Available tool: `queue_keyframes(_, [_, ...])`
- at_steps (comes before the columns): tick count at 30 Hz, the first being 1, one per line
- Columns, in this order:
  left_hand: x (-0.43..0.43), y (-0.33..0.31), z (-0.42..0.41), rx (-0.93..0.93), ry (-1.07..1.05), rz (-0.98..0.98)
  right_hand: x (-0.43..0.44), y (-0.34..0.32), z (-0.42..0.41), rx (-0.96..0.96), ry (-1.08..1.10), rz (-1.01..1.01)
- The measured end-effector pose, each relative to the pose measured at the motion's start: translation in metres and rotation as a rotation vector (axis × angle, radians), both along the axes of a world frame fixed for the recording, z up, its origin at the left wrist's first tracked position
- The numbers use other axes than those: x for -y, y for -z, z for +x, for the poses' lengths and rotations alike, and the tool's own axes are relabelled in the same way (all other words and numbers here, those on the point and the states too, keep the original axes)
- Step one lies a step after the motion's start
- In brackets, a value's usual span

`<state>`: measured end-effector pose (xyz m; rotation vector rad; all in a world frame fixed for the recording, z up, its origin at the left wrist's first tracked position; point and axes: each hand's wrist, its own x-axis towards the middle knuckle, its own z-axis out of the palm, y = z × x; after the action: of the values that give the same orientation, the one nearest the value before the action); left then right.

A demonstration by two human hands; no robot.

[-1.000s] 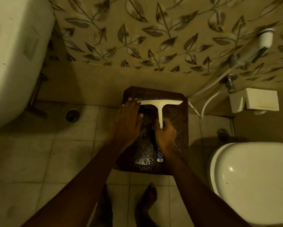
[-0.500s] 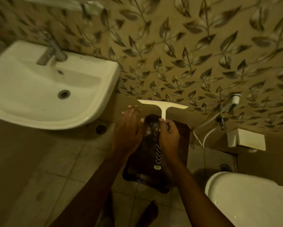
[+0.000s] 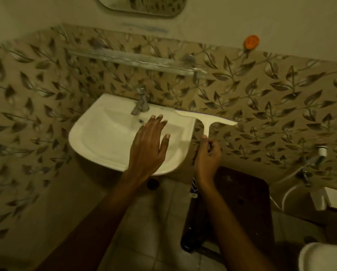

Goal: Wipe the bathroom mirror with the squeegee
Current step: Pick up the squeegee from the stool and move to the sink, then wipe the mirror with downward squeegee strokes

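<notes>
My right hand (image 3: 207,157) grips the handle of a white T-shaped squeegee (image 3: 206,120), its blade held level beside the right rim of the basin. The handle's striped lower end sticks out below my wrist. My left hand (image 3: 149,147) hovers flat over the basin with fingers spread and nothing in it. The mirror (image 3: 142,5) hangs high on the wall, only its rounded bottom edge in view at the top of the frame, well above both hands.
A white wash basin (image 3: 105,133) with a metal tap (image 3: 140,102) sits under a glass shelf (image 3: 132,59). A dark wooden stool (image 3: 241,202) stands on the tiled floor at right, next to a toilet (image 3: 323,257) and a spray hose (image 3: 310,165). An orange hook (image 3: 252,42) sticks to the wall.
The squeegee has been lifted off the dark stool and raised to basin height in my right hand. My left hand let go of the blade. The view tilted up toward the mirror.
</notes>
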<state>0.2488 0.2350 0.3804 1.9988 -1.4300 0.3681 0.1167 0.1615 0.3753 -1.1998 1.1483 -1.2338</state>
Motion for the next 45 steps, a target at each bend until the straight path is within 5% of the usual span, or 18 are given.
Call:
queue_keyframes(15, [0.043,-0.105,0.194,0.140,0.019,-0.193,0.038,-0.099,0.171,0.108,-0.024,-0.322])
queue_keyframes(29, [0.139,-0.276,0.351,0.176,-0.018,-0.438,0.127,-0.231,0.290,0.122,0.045,-0.688])
queue_keyframes(38, [0.190,-0.395,0.421,-0.039,0.070,-0.628,0.160,-0.328,0.315,0.073,0.185,-0.947])
queue_keyframes(45, [0.219,-0.438,0.453,-0.287,0.116,-0.507,0.199,-0.421,0.313,-0.150,0.405,-1.076])
